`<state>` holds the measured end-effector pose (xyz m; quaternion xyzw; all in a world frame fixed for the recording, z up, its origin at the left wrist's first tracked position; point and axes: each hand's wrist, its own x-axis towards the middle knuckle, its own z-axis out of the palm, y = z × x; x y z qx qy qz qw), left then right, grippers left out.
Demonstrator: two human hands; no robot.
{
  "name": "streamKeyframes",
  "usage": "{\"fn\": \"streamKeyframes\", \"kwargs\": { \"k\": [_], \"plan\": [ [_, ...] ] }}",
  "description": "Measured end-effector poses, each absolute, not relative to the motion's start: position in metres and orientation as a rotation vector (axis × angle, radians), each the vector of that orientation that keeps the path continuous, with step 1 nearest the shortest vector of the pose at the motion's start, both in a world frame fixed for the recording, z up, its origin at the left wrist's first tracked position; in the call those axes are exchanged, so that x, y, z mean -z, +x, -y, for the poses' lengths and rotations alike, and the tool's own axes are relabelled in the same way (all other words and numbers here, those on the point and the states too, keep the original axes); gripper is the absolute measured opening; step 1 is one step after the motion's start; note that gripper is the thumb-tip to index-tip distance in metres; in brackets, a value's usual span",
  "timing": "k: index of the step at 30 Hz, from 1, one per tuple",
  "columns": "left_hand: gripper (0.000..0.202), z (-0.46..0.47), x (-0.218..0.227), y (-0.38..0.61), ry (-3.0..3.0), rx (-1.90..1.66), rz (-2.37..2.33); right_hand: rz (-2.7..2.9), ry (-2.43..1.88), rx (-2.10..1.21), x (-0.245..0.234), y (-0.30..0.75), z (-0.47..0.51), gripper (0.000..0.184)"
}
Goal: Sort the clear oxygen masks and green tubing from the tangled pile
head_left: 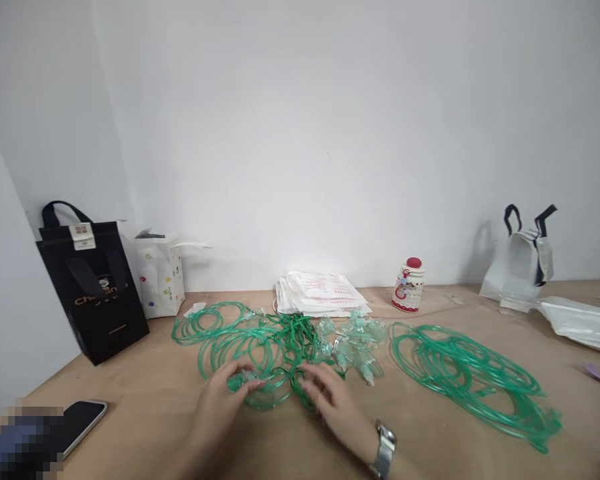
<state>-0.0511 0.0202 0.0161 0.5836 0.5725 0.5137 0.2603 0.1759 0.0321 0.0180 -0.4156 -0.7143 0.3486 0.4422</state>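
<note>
A tangled heap of green plastic tubing with clear green masks lies in the middle of the wooden table. My left hand is curled around a clear mask piece with tubing at the near edge of the heap. My right hand, with a metal watch on its wrist, rests on the tubing just to the right, fingers bent and pinching green loops. A second pile of coiled green tubing lies apart on the right.
A stack of white printed packets and a small red-capped jar stand behind the heap. A black paper bag and a white dotted bag stand at back left, a phone near left, white bags at right.
</note>
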Motion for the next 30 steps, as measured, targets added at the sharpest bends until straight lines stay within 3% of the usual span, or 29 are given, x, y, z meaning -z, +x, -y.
{"fn": "streamKeyframes", "kwargs": {
  "k": [4,10,13,17,25,30],
  "plan": [
    [0.023,-0.013,-0.016,-0.034,1.487,-1.384,-1.397,2.257,-0.991,-0.381,-0.019,0.159,-0.003,0.065],
    [0.031,-0.012,-0.005,-0.022,1.423,-1.390,-1.235,2.234,-0.996,-0.164,-0.019,0.164,-0.007,0.040],
    [0.035,-0.016,0.002,-0.029,1.466,-1.463,-1.278,2.013,-1.083,-0.035,-0.026,0.185,-0.034,0.043],
    [0.037,-0.018,0.013,-0.033,1.722,-1.499,-1.408,1.782,-1.263,0.139,-0.033,0.213,-0.068,0.064],
    [0.031,-0.037,0.015,-0.041,2.005,-1.364,-1.622,1.889,-1.224,-0.149,-0.018,0.192,-0.048,0.020],
    [0.024,-0.096,-0.003,-0.051,2.088,-1.198,-1.800,2.132,-1.173,-0.272,-0.013,0.177,-0.030,0.019]
  ]
}}
